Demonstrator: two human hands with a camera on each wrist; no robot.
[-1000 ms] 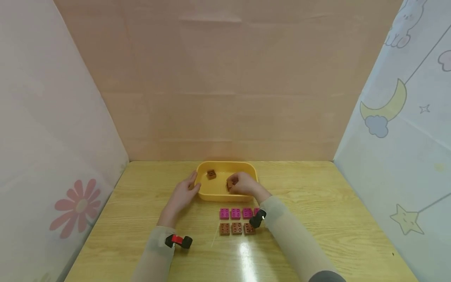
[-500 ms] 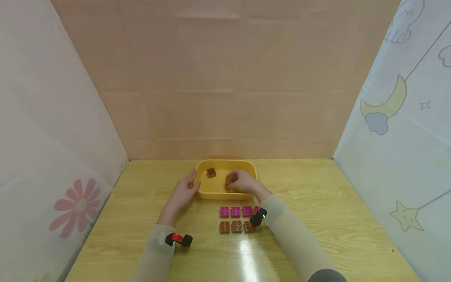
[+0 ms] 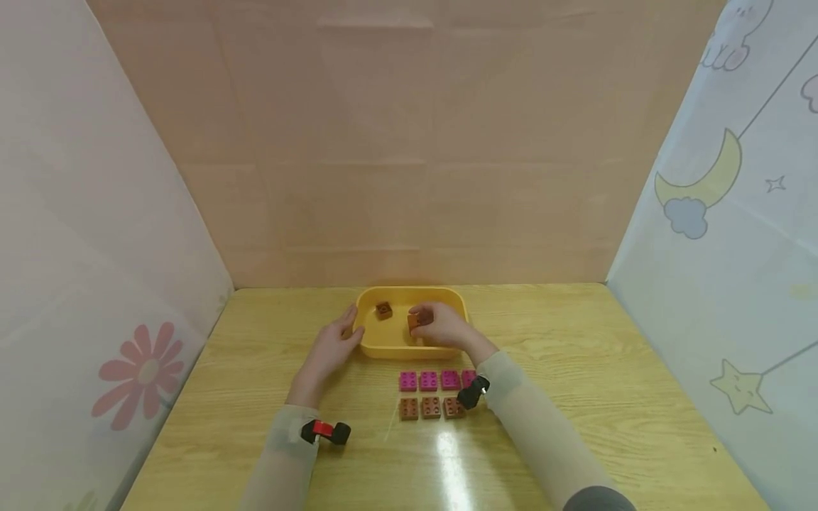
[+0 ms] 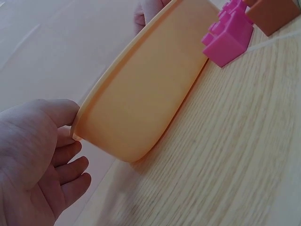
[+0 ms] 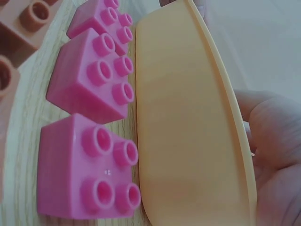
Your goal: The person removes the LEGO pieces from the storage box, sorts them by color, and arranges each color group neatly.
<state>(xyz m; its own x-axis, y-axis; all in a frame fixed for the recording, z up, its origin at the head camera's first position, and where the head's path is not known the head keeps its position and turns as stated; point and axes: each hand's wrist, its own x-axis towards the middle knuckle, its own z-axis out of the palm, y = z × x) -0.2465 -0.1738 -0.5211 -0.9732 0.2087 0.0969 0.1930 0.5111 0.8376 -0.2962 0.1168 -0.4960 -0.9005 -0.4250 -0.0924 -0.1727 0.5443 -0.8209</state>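
At the back of the table stands a yellow plastic bin (image 3: pixel 390 352). My left hand (image 3: pixel 329 348) holds it by its left end, the thumb at the rim and the index finger just under it in the left wrist view. Inside the bin my right hand (image 3: pixel 445 328) pinches a brown toy brick (image 3: pixel 412 325) between thumb and fingers. The bin wall hides that brick in the right wrist view. Another brown brick (image 3: pixel 383 311) lies on the bin floor toward the back left.
In front of the bin runs a row of pink bricks (image 3: pixel 429 381), with a row of brown bricks (image 3: pixel 431 408) nearer me. My right wrist camera (image 3: pixel 473 392) overlaps the right ends of both rows. A cloth backdrop (image 3: pixel 383 177) rises behind the table.
The brown brick in my right hand has shifted slightly left and tilted up with the fingers. My left hand keeps its place at the bin's end.
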